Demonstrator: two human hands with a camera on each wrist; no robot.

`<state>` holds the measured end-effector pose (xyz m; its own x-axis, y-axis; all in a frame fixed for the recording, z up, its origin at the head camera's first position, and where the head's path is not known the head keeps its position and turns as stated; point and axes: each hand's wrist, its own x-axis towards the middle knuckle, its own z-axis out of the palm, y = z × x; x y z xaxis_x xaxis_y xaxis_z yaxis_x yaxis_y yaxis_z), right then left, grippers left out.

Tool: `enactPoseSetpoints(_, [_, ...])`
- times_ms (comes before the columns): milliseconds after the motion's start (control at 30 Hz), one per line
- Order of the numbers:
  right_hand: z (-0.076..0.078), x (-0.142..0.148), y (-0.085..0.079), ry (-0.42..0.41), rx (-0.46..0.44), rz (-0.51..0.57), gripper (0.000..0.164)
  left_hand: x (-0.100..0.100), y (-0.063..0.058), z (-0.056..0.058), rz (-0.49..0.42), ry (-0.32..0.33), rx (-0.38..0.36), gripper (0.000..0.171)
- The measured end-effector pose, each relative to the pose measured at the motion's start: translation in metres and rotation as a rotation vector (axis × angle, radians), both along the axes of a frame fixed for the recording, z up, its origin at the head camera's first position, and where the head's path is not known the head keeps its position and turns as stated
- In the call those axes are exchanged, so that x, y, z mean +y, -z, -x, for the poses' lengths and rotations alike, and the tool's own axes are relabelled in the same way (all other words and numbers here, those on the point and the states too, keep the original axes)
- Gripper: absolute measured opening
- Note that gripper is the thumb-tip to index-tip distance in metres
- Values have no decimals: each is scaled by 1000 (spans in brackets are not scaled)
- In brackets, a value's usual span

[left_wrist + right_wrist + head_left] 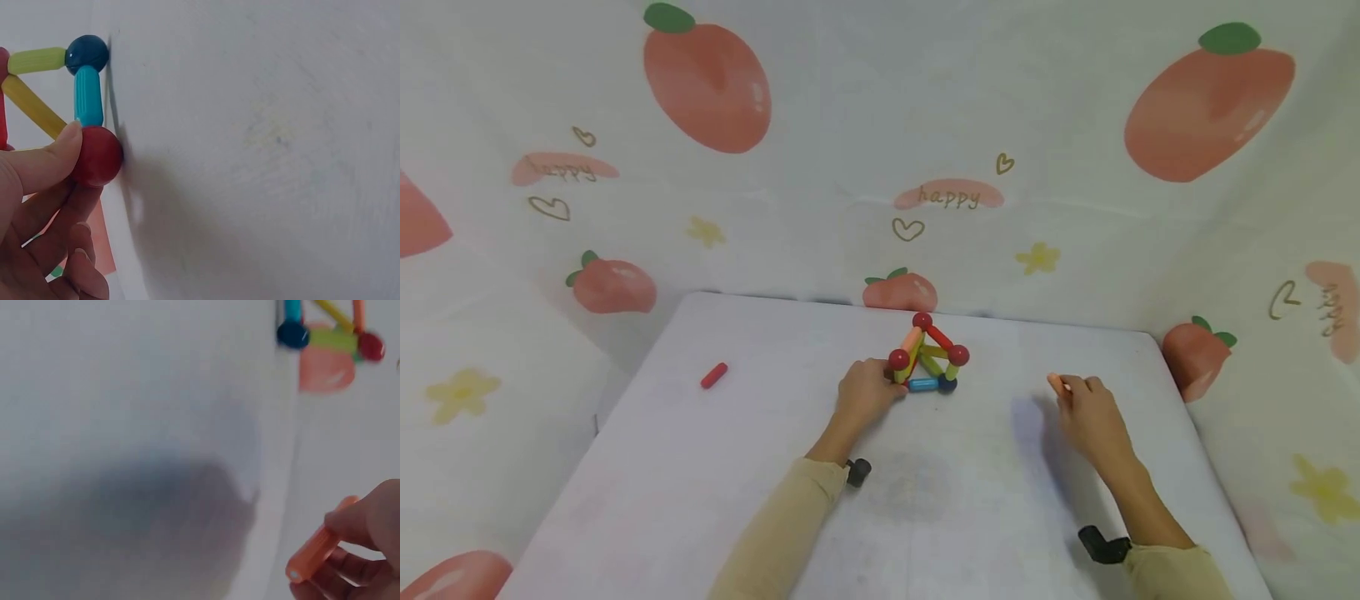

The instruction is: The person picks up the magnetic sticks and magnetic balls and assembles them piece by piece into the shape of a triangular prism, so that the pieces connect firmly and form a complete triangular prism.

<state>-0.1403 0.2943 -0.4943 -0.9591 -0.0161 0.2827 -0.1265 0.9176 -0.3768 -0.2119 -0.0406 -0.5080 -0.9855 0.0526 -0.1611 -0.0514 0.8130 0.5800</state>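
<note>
A small frame of magnetic rods and balls stands toward the back of the table. In the left wrist view, my left hand [47, 206] pinches its lower red ball [100, 156], which joins a blue rod [88, 97] leading to a dark blue ball [87, 54]. Red balls [958, 356] top the frame in the head view, linked by red, orange and yellow-green rods. To the right, apart from the frame, my right hand [1093, 417] holds an orange magnetic rod [315, 553] above the table, between thumb and fingers.
A loose red rod [714, 376] lies on the white table [760, 467] at the left. Behind and beside the table hangs a white cloth [850, 108] printed with fruit. Each wrist wears a black camera [1105, 546].
</note>
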Motion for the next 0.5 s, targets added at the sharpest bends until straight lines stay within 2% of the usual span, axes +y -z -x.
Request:
enactPoseSetpoints(67, [11, -22, -9, -53, 62, 53, 29, 1, -1, 0, 4, -3, -10, 38])
enactPoseSetpoints(333, [46, -102, -50, -249, 163, 273, 33, 3, -3, 0, 33, -12, 2, 37])
enactPoseSetpoints(400, [52, -116, -55, -318, 166, 321, 33, 3, -3, -1, 34, -10, 5, 37])
enactPoseSetpoints(500, [61, -130, -52, -392, 157, 331, 32, 2, -3, -1, 33, -6, 8, 37])
